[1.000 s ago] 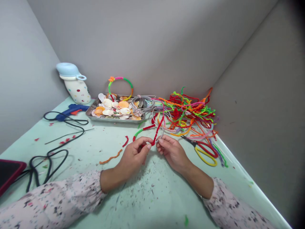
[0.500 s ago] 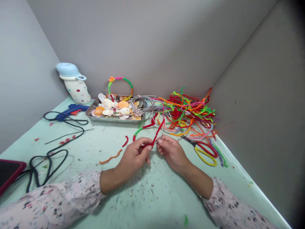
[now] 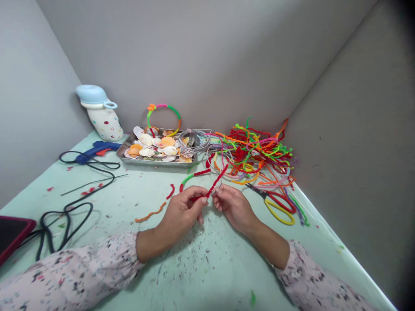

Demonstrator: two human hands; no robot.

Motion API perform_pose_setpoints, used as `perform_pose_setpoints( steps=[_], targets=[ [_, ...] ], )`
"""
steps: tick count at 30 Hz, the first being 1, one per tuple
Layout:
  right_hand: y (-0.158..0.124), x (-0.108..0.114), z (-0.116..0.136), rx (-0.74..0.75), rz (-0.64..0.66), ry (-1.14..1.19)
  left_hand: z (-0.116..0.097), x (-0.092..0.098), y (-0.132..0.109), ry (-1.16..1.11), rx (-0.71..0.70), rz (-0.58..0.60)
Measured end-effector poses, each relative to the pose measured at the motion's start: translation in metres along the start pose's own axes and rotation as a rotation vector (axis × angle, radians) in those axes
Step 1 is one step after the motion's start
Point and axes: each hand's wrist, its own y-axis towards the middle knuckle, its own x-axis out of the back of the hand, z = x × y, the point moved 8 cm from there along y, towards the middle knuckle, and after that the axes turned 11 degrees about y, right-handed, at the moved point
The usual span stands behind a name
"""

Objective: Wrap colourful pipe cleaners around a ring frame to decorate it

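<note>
My left hand (image 3: 187, 206) pinches a red pipe cleaner (image 3: 218, 181) between thumb and fingers. The strand's loose end slants up and to the right. Behind those fingers curves a hoop wrapped in red and green pipe cleaner (image 3: 188, 178). Close on the right, the fingertips of my right hand (image 3: 231, 202) are pressed together on what looks like thin grey wire (image 3: 221, 178), partly hidden by the fingers. Red and yellow scissors (image 3: 279, 206) lie to the right of that hand. Left of the hoop are short red (image 3: 170, 191) and orange pipe cleaner pieces (image 3: 151, 214).
At the back stands a metal tray (image 3: 152, 163) of seashells (image 3: 168, 142) with a colourful hoop (image 3: 179, 113) and coiled wire (image 3: 194, 144). Tangled pipe cleaners (image 3: 259, 144) fill the back right. Leftward are a bottle (image 3: 103, 121), blue glue gun (image 3: 94, 151), black cord (image 3: 68, 216) and red-edged device (image 3: 14, 233).
The loose end of the red pipe cleaner has swung slightly to the right. The hoop has shifted a little; both hands stay nearly in place.
</note>
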Motion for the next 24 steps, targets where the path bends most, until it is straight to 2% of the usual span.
perform_pose_setpoints(
  steps=[7,20,24],
  targets=[
    [0.0014,0.0046,-0.0023,-0.009,-0.036,0.004,0.0004,-0.0002,-0.0003,-0.016,-0.001,0.006],
    [0.0007,0.0032,-0.0007,0.017,-0.013,-0.031,-0.0010,-0.0001,0.0001,0.002,-0.004,0.028],
    [0.0007,0.0037,-0.0018,0.008,0.001,-0.038,-0.0021,0.0004,0.0004,-0.015,0.033,0.042]
  ],
)
